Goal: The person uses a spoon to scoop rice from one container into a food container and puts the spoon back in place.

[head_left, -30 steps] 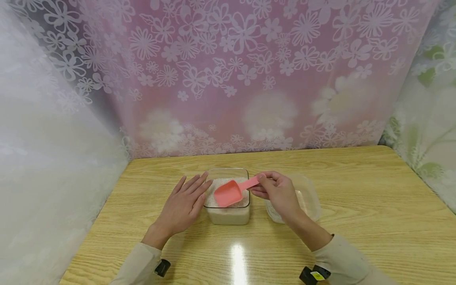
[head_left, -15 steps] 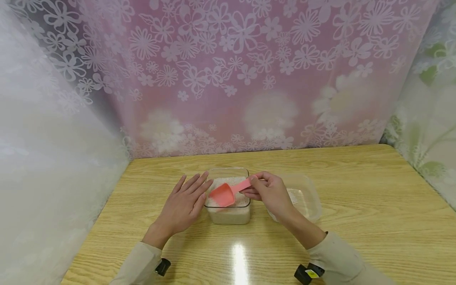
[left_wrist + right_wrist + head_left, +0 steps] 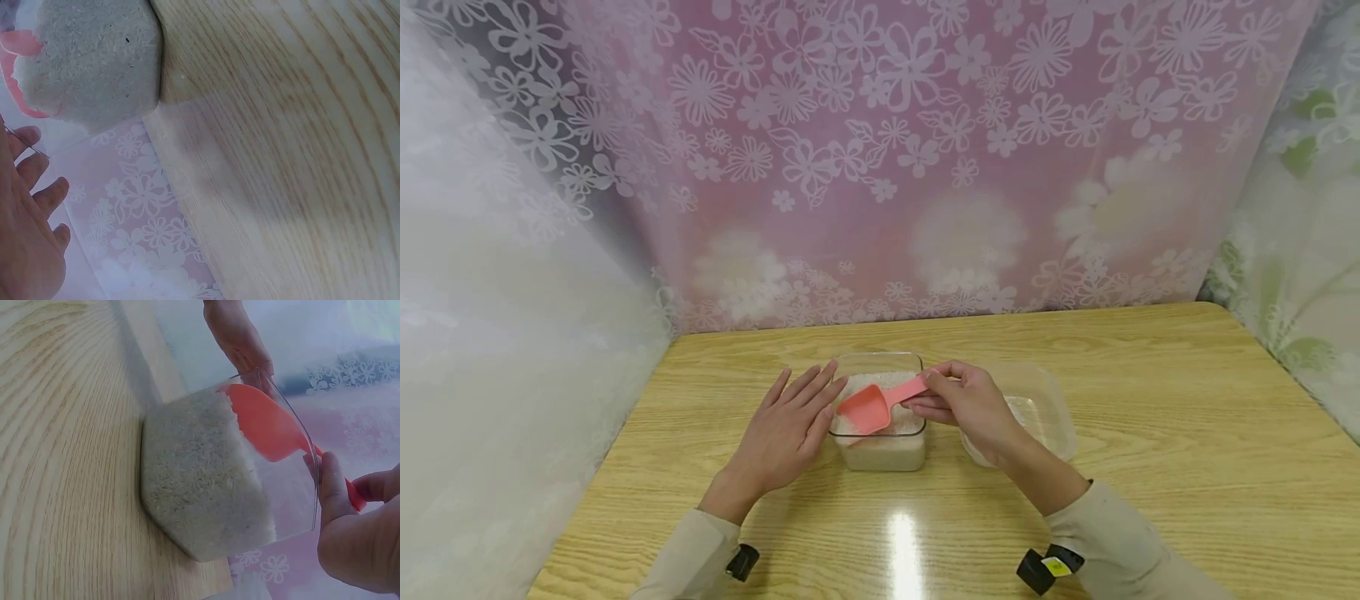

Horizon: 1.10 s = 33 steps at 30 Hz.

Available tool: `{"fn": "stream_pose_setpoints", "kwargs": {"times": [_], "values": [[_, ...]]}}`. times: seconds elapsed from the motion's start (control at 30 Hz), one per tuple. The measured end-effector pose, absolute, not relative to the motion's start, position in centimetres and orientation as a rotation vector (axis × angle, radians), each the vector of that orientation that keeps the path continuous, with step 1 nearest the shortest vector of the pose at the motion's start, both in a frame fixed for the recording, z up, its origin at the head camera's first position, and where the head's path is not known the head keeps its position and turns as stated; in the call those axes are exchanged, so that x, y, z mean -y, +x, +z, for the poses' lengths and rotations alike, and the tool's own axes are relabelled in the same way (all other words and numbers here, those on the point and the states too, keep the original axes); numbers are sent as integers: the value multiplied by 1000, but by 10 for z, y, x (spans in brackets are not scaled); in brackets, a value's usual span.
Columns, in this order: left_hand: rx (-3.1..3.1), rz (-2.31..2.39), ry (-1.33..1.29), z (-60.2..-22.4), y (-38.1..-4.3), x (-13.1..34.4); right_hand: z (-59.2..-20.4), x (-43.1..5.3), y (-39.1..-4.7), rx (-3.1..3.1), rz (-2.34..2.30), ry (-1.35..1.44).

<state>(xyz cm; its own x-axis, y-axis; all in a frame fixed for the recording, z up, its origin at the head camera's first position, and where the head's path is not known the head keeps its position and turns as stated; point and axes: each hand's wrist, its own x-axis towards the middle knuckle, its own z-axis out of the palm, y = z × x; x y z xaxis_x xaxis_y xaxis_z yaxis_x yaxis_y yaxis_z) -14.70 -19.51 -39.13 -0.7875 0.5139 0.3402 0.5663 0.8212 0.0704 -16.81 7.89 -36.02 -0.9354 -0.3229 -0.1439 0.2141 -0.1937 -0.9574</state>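
A clear glass container [image 3: 887, 456] holds white rice [image 3: 194, 475], filled to somewhat below its rim. My right hand [image 3: 981, 412] pinches the handle of a pink scoop [image 3: 865, 411] between thumb and fingers, over the container's right rim. The scoop's bowl lies inside the container, its lower edge in the rice, as the right wrist view shows through the glass. My left hand [image 3: 786, 433] has its fingers extended, fingertips at the container's left rim. In the left wrist view those fingers [image 3: 50, 197] lie slightly bent beside the glass.
A translucent plastic container [image 3: 1058, 408] with a little white material inside stands to the right, partly behind my right hand. Both stand on a wood-grain table [image 3: 1150, 417]. A pink floral curtain [image 3: 865, 233] hangs behind the table, with pale ones at the sides.
My right hand has moved left and slightly down with the scoop, bringing its bowl lower into the container, against the rice. My left hand stays in place.
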Motion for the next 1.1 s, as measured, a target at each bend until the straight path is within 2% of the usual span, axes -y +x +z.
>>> {"fn": "stream_pose_setpoints", "kwargs": {"times": [0.6, 1.1], "values": [[2712, -264, -829, -392, -147, 193, -372, -98, -163, -1404, -2371, -56], [2688, -262, -823, -392, -146, 195, -377, -117, -166, -1207, -2448, -102]]}}
